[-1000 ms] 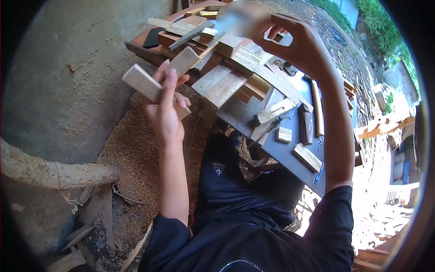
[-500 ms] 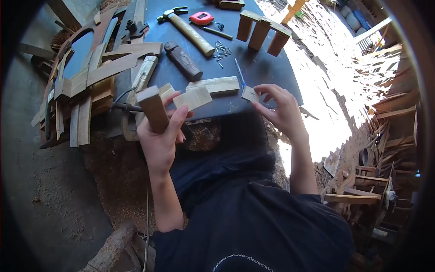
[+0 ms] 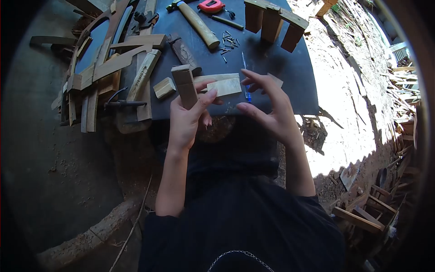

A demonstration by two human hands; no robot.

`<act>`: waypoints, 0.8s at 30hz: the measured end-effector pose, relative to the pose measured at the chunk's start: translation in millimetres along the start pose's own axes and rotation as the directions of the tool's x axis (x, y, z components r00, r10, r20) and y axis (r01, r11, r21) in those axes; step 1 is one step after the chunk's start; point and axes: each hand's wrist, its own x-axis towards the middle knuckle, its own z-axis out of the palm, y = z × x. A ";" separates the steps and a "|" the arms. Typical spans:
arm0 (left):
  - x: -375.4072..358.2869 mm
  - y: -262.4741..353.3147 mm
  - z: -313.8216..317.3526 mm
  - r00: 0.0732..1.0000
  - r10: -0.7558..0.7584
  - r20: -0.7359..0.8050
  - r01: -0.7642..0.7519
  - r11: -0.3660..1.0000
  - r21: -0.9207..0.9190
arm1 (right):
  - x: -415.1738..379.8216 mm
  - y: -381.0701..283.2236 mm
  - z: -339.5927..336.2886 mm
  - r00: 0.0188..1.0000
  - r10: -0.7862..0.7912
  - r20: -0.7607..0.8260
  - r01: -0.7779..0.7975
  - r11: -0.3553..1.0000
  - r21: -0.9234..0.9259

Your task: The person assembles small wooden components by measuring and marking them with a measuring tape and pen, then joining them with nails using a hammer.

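Observation:
My left hand is closed around an upright wooden block, and a pale flat wood piece juts out to the right past its thumb. Facing it over the table edge, my right hand is open, thumb and fingers apart around nothing. A blue pen lies just beyond those fingers. Partly hidden behind the right hand's knuckles is a small wood piece. Another pale board rests behind the flat piece, and a small grooved block sits left of my left hand.
On the dark table are a hammer, a red tape measure, a pencil-like stick, several nails and a carved dark wood piece. A three-legged wooden assembly stands at back right; wood scraps pile up left.
My right hand has let go of the small wood piece and moved left, fingers spread. My left hand, still holding its wood, has shifted right and up. The camera view has shifted.

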 end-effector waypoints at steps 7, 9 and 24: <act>0.8 -3.3 -0.7 0.992 -0.009 0.123 0.032 0.982 -0.186 | 11.4 5.4 35.3 0.992 0.123 -0.007 -0.093 0.793 0.602; -2.2 -4.1 7.7 0.995 -0.095 0.033 0.100 0.909 -0.405 | 15.2 -6.6 35.3 0.986 0.164 -0.041 -0.086 0.693 0.716; -10.3 -14.3 17.9 0.947 -0.227 0.226 0.315 0.531 -0.787 | 34.2 -53.1 17.7 0.961 -0.264 -0.084 0.270 0.959 0.084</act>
